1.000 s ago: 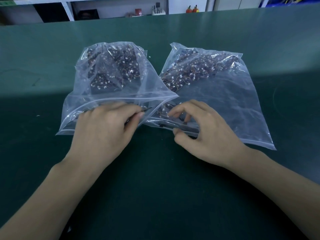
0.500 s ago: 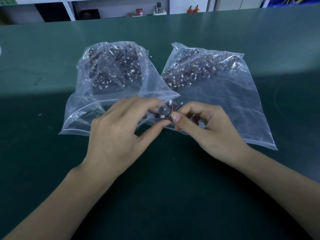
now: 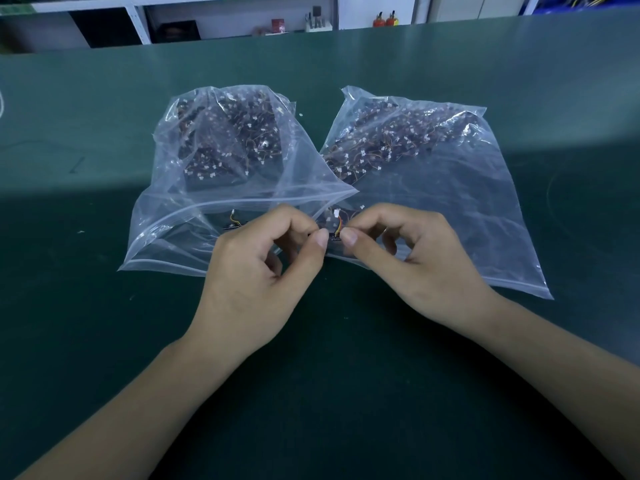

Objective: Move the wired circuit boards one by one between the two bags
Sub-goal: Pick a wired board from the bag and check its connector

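Two clear zip bags lie side by side on the green table, the left bag (image 3: 194,188) and the right bag (image 3: 460,202), each holding several small dark circuit boards with wires and white connectors. Between their near openings, my left hand (image 3: 263,271) and my right hand (image 3: 408,258) both pinch one small wired circuit board (image 3: 335,230) between thumb and fingers. Its orange and red wires and white connector stick up between my thumbs. Another loose board (image 3: 232,223) lies just inside the left bag's mouth.
The green table (image 3: 104,98) stretches far to every side of the bags. White shelves (image 3: 138,15) with small items stand beyond its far edge. A thin white cable (image 3: 2,105) shows at the left edge.
My right hand drew a board out of the right bag's mouth, and my left hand came over from the left bag to pinch it too. Both hands now hold it slightly farther right.
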